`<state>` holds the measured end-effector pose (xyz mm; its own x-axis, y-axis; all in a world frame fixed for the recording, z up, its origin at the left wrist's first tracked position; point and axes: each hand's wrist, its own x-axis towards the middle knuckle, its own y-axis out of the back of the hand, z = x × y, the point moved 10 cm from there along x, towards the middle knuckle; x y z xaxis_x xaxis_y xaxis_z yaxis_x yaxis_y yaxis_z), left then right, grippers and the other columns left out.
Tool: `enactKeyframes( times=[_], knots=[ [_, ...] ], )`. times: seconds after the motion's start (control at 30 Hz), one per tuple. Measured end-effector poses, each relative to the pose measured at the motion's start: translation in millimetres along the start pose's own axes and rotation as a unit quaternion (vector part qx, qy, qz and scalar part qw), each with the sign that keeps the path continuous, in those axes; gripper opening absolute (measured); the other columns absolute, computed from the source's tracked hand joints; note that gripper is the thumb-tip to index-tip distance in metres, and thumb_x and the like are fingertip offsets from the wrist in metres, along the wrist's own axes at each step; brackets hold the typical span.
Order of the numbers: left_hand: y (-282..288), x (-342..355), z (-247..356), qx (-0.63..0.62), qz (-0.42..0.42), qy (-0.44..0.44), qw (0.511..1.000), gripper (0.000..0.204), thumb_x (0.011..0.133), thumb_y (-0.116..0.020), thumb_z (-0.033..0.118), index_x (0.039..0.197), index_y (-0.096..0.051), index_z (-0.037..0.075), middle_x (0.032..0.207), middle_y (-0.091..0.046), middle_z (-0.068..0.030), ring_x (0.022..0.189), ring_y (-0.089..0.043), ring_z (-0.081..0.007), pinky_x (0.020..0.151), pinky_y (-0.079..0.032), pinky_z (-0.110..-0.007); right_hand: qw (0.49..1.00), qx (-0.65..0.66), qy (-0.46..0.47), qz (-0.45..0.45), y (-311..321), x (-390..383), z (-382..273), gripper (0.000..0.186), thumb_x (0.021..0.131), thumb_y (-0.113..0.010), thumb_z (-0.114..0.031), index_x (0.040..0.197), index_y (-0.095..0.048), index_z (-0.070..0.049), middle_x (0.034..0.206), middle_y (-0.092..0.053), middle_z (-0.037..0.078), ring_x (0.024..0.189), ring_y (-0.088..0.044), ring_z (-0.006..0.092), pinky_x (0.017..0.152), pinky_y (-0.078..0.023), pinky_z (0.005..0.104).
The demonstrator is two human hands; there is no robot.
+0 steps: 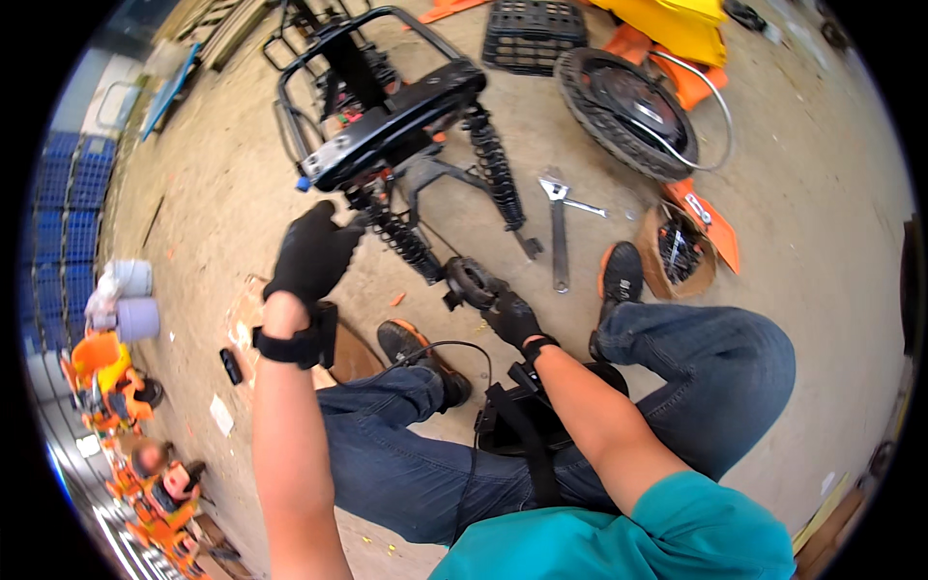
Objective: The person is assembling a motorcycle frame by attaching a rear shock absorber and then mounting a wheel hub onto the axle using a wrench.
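A black vehicle frame (396, 121) with two coil-spring shock absorbers stands in front of me. My left hand (311, 253), in a black glove, is beside the upper part of the left shock absorber (401, 237), its fingers curled. Whatever may be in those fingers is hidden. Below that shock's lower end, my right hand (512, 317), also gloved, grips a round black ring-shaped part (471, 280) by its right side. A thin black cable runs down from the frame toward this part. The right shock absorber (495, 169) ends at a bare metal bracket.
An adjustable wrench (560, 237) lies on the concrete floor, right of the frame. Beyond it are a wheel with tyre (633, 111), a black crate (534, 37) and a box of small parts (677, 253). Blue crates (72, 222) and buckets (137, 317) stand at left.
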<state>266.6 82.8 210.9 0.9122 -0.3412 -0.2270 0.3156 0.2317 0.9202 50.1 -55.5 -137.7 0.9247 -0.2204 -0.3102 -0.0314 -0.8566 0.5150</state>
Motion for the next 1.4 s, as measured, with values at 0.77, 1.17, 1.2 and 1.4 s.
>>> enactKeyframes(
  times=[0.77,1.17,1.2,1.4],
  knots=[
    [36,-12,14,-0.139,0.142,-0.069,0.978,0.076,0.092,-0.07,0.032,0.152,-0.03,0.01,0.086,-0.068,-0.0129,0.067,-0.064,-0.0177,0.061,-0.052,-0.033,0.993,0.002,-0.114,-0.011,44,4,16,0.045,0.085,-0.071,-0.03,0.119,-0.061,-0.003,0.116,-0.067,0.022,0.112,-0.062,0.0378,0.095,-0.05,0.0439],
    [34,-12,14,-0.128,0.107,-0.05,0.985,0.081,0.089,-0.071,0.032,0.15,-0.028,0.003,0.102,-0.068,-0.0252,0.073,-0.07,-0.03,0.071,-0.054,-0.041,0.993,0.095,-0.007,0.071,63,16,-41,0.042,0.092,-0.065,-0.035,0.111,-0.062,0.002,0.106,-0.067,0.028,0.103,-0.064,0.0413,0.087,-0.05,0.0462],
    [32,-8,15,-0.13,0.102,-0.057,0.985,0.081,0.089,-0.071,0.032,0.15,-0.027,0.001,0.103,-0.068,-0.0259,0.073,-0.071,-0.0308,0.072,-0.054,-0.041,0.989,0.113,0.034,0.087,67,20,-51,0.05,0.091,-0.066,-0.038,0.118,-0.059,0.003,0.111,-0.066,0.028,0.104,-0.063,0.0422,0.09,-0.05,0.0455],
    [33,-12,15,-0.138,0.119,-0.076,0.98,0.078,0.091,-0.069,0.028,0.152,-0.025,0.007,0.098,-0.068,-0.0225,0.065,-0.067,-0.0228,0.063,-0.054,-0.037,0.993,-0.02,0.119,0.007,49,13,-108,0.07,0.082,-0.076,-0.035,0.134,-0.05,0.003,0.12,-0.063,0.027,0.108,-0.061,0.043,0.093,-0.049,0.0466]
  ],
)
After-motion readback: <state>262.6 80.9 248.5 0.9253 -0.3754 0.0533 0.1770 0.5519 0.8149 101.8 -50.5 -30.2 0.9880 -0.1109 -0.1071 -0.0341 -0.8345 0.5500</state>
